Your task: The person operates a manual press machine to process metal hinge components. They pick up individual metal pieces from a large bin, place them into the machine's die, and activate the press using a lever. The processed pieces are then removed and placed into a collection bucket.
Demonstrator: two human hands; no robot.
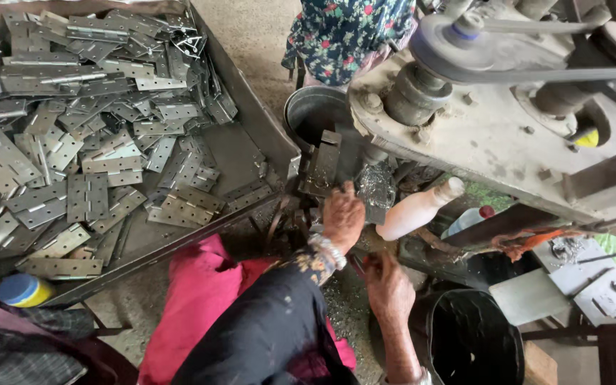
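- The left hand [342, 216] reaches up to the drill press [493, 107], fingers curled on a metal piece [376, 192] under the spindle — the grip itself is partly hidden, so whether it clamps the piece I cannot tell.
- The right hand [388, 285] sits just below and right of the left, fingers bent around something small and dark; what it is cannot be made out.
- Left of both hands, a metal tray [265, 135] holds a heap of flat hinges [94, 142] (grey, with screw holes).
- Just right of the left hand lies a pale plastic bottle [415, 210], tilted; beside it a clear bottle with a red cap [468, 219].
- Below the right hand stands a black bucket [475, 342].
- Far left, near the tray's lower edge — a blue-and-yellow tub [24, 290].
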